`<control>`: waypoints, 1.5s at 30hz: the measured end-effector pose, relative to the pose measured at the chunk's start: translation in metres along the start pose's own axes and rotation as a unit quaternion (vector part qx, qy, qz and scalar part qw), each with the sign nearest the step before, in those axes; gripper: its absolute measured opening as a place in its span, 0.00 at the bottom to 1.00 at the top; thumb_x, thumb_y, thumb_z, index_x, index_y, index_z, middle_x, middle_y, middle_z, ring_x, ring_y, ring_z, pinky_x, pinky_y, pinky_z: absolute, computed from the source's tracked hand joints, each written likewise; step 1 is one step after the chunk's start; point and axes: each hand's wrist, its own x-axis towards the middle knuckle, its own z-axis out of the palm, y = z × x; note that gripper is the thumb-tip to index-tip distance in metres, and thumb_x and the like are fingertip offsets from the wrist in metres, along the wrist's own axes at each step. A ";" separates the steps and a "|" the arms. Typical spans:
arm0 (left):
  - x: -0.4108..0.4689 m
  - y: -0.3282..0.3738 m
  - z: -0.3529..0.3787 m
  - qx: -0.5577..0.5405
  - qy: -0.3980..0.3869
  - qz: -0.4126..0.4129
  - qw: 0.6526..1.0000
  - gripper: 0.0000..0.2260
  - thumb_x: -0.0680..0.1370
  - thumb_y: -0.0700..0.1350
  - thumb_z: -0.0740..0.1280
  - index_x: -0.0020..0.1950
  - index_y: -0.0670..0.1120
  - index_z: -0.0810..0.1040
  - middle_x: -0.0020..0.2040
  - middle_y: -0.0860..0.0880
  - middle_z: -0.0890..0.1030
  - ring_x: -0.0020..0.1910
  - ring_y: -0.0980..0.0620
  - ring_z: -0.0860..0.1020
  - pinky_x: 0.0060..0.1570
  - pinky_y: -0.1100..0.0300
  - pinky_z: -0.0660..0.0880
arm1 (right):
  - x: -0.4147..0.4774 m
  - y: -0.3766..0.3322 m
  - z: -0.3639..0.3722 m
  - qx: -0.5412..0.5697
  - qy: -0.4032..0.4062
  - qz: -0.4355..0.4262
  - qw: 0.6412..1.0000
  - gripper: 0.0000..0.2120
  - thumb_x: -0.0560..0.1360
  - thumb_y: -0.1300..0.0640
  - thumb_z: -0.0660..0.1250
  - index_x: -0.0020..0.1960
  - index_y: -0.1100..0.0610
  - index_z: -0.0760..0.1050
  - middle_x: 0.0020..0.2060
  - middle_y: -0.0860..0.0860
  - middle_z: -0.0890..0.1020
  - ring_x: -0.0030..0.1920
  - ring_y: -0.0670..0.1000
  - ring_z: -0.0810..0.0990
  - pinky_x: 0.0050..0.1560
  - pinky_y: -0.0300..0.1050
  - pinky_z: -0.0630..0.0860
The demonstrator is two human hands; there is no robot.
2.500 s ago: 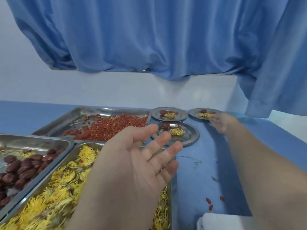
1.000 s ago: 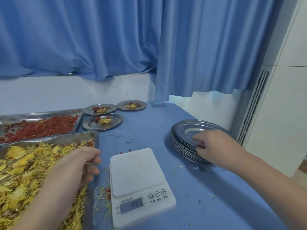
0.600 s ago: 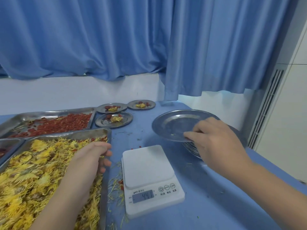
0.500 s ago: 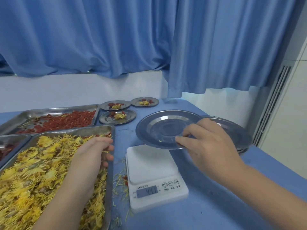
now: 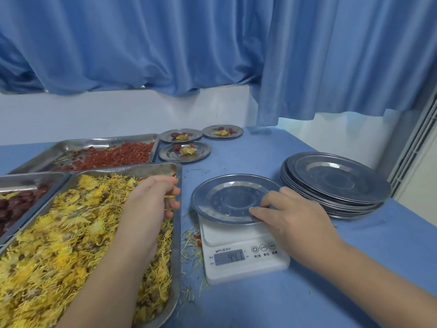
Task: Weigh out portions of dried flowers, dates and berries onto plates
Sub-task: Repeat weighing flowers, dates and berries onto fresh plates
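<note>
Plate (image 5: 227, 200) down from mid-air, now low over scale (image 5: 243, 261), contact unclear, right hand (image 5: 290, 216) gripping its near rim with curled fingers, left hand (image 5: 151, 200) curled round a pinch of dried flowers (image 5: 59, 233) at tray (image 5: 176, 233) right edge.

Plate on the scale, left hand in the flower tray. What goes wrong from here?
1. The right hand holds the plate by its rim on the scale; hand weight would likely skew the reading.
2. The display shows a non-zero figure; without taring, portions may come out wrong.
3. The plate overhangs the scale, so dried flowers dropped off-centre by the left hand could tip it.
</note>
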 end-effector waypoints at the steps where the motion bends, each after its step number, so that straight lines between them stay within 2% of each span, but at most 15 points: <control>1: 0.000 0.000 0.000 0.000 0.002 -0.001 1.000 0.08 0.78 0.40 0.62 0.48 0.47 0.82 0.39 0.50 0.81 0.30 0.55 0.76 0.33 0.57 0.70 | -0.001 -0.001 0.000 0.006 -0.008 0.003 1.000 0.11 0.63 0.60 0.80 0.42 0.51 0.84 0.35 0.46 0.80 0.33 0.52 0.76 0.21 0.40 0.68; 4: -0.002 0.002 0.000 0.002 0.001 -0.001 1.000 0.08 0.78 0.40 0.62 0.49 0.46 0.82 0.38 0.51 0.81 0.30 0.54 0.76 0.33 0.57 0.70 | -0.004 -0.004 -0.003 0.028 -0.039 0.006 0.999 0.07 0.66 0.53 0.79 0.43 0.51 0.84 0.37 0.46 0.81 0.36 0.52 0.78 0.24 0.45 0.75; 8: -0.003 0.003 0.001 0.002 -0.003 -0.003 1.000 0.08 0.78 0.39 0.62 0.49 0.46 0.81 0.38 0.50 0.81 0.30 0.54 0.75 0.33 0.58 0.70 | -0.005 -0.003 -0.010 0.044 -0.048 -0.002 0.998 0.09 0.68 0.45 0.76 0.39 0.50 0.83 0.36 0.44 0.82 0.36 0.51 0.79 0.29 0.43 0.76; 15: -0.004 0.004 0.002 0.004 -0.001 -0.004 1.000 0.08 0.78 0.39 0.62 0.48 0.47 0.81 0.38 0.50 0.79 0.29 0.55 0.75 0.32 0.58 0.69 | -0.012 -0.001 -0.013 0.102 -0.033 -0.035 0.994 0.12 0.73 0.44 0.69 0.39 0.52 0.83 0.37 0.46 0.81 0.36 0.51 0.80 0.35 0.46 0.78; 19: -0.005 0.002 0.001 0.059 0.002 0.014 0.998 0.08 0.78 0.43 0.63 0.47 0.51 0.81 0.37 0.53 0.80 0.28 0.56 0.73 0.30 0.58 0.69 | -0.022 0.015 -0.017 0.180 -0.028 0.014 0.983 0.16 0.75 0.43 0.65 0.37 0.52 0.80 0.34 0.43 0.77 0.35 0.46 0.76 0.35 0.44 0.74; 22: -0.007 -0.003 0.002 0.197 0.012 0.069 0.978 0.07 0.78 0.49 0.63 0.44 0.55 0.79 0.32 0.55 0.79 0.25 0.60 0.71 0.28 0.60 0.70 | -0.029 0.028 -0.015 0.246 -0.107 0.074 0.960 0.21 0.73 0.36 0.62 0.33 0.51 0.76 0.28 0.44 0.73 0.30 0.44 0.71 0.32 0.37 0.68; 24: -0.008 -0.006 0.004 0.250 0.014 0.092 0.964 0.07 0.78 0.49 0.62 0.44 0.55 0.79 0.37 0.53 0.79 0.24 0.61 0.71 0.22 0.65 0.70 | -0.033 0.033 -0.011 0.273 -0.176 0.103 0.940 0.24 0.71 0.31 0.62 0.32 0.52 0.74 0.27 0.47 0.74 0.29 0.45 0.70 0.31 0.41 0.68; 26: -0.009 -0.008 0.006 0.279 0.002 0.091 0.956 0.07 0.78 0.50 0.62 0.44 0.56 0.78 0.41 0.54 0.79 0.27 0.62 0.72 0.23 0.68 0.69 | -0.035 0.034 -0.007 0.281 -0.230 0.117 0.925 0.26 0.67 0.29 0.63 0.33 0.53 0.71 0.28 0.50 0.74 0.28 0.45 0.68 0.31 0.44 0.68; 31: -0.008 -0.011 0.004 0.313 -0.004 0.078 0.946 0.07 0.77 0.51 0.61 0.43 0.57 0.78 0.38 0.52 0.80 0.28 0.64 0.74 0.28 0.62 0.68 | -0.034 0.032 -0.010 0.307 -0.271 0.131 0.903 0.27 0.60 0.31 0.72 0.37 0.53 0.70 0.28 0.47 0.74 0.28 0.44 0.69 0.30 0.40 0.68; 34: -0.008 -0.011 0.004 0.317 -0.007 0.069 0.946 0.06 0.78 0.52 0.61 0.44 0.57 0.77 0.39 0.52 0.81 0.29 0.64 0.74 0.28 0.62 0.68 | -0.033 0.034 -0.011 0.333 -0.268 0.149 0.891 0.24 0.58 0.34 0.75 0.41 0.50 0.74 0.31 0.45 0.78 0.29 0.44 0.72 0.32 0.43 0.72; 37: -0.007 -0.012 0.004 0.325 -0.011 0.076 0.943 0.06 0.78 0.51 0.61 0.44 0.57 0.77 0.39 0.50 0.80 0.29 0.65 0.74 0.24 0.65 0.69 | -0.033 0.032 -0.012 0.353 -0.262 0.147 0.886 0.22 0.58 0.35 0.75 0.48 0.43 0.77 0.35 0.45 0.79 0.30 0.45 0.74 0.34 0.42 0.74; 38: -0.007 -0.012 0.005 0.324 -0.013 0.078 0.943 0.06 0.78 0.51 0.61 0.44 0.56 0.77 0.39 0.50 0.80 0.28 0.65 0.73 0.22 0.68 0.69 | -0.033 0.031 -0.013 0.354 -0.262 0.139 0.887 0.21 0.59 0.36 0.75 0.48 0.42 0.77 0.35 0.45 0.79 0.31 0.45 0.74 0.34 0.40 0.73; 41: -0.007 -0.013 0.006 0.322 -0.017 0.083 0.943 0.06 0.78 0.49 0.61 0.44 0.55 0.77 0.39 0.48 0.81 0.28 0.65 0.73 0.23 0.73 0.68 | -0.031 0.029 -0.016 0.345 -0.266 0.132 0.890 0.19 0.61 0.37 0.75 0.48 0.41 0.77 0.34 0.46 0.78 0.31 0.46 0.75 0.35 0.40 0.74; 45: -0.008 -0.012 0.005 0.314 -0.017 0.084 0.946 0.06 0.78 0.49 0.61 0.44 0.55 0.77 0.39 0.46 0.80 0.27 0.63 0.72 0.23 0.72 0.68 | -0.031 0.022 -0.023 0.303 -0.265 0.114 0.908 0.18 0.62 0.35 0.72 0.47 0.42 0.80 0.31 0.44 0.78 0.33 0.45 0.75 0.36 0.46 0.76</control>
